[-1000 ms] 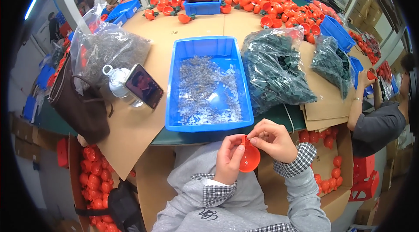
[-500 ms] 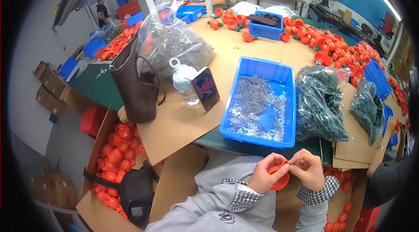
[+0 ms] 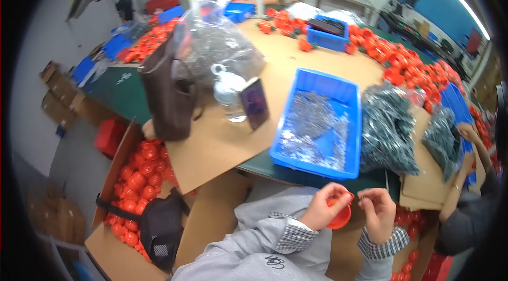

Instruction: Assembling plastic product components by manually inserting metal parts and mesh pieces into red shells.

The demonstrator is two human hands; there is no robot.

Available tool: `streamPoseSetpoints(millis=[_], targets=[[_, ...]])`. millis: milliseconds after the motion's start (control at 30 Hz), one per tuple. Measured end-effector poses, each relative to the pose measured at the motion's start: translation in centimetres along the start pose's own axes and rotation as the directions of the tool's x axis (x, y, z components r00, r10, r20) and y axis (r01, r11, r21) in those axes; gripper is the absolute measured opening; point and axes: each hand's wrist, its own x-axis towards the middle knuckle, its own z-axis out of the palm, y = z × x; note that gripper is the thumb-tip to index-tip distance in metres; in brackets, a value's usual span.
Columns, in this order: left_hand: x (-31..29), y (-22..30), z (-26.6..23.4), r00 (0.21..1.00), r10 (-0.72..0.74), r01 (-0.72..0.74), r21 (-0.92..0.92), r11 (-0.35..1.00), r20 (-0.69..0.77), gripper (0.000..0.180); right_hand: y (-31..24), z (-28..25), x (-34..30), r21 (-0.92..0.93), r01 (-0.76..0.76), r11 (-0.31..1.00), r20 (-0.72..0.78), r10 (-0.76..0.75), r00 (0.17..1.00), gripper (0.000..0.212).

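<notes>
Head: left hand [image 3: 320,208] grips cup [image 3: 340,219], seemingly steadying it; right hand [image 3: 380,215] curls just apart, contents unclear; tray [image 3: 312,168] handily ahead.

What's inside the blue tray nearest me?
The blue tray holds a heap of small grey pieces, with whitish bits toward its near side; exact shapes are blurred. Bare blue bottom shows beside them. Whatever lies beneath the heap is covered.
</notes>
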Motion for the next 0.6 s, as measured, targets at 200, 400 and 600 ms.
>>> streamPoseSetpoints(millis=[200, 400, 600], targets=[[-0.4, 1.0, -1.1, 0.998, -0.066, 0.065, -0.201, 0.977, -0.002, 0.024, -0.8, 1.5, 0.9, -0.451, 0.366, 0.814, 0.104, -0.360, 0.927, 0.022], [-0.6, 1.0, -0.2, 0.999, -0.029, 0.032, -0.106, 0.994, 0.024, 0.027, 0.8, 1.2, 1.2, -0.554, 0.442, 0.705, 0.144, -0.441, 0.886, 0.023], [-0.9, 1.3, -0.2, 0.999, -0.031, 0.032, -0.076, 0.997, 0.020, 0.028, 0.5, 0.8, 1.3, -0.537, 0.438, 0.721, 0.148, -0.431, 0.890, 0.024]])
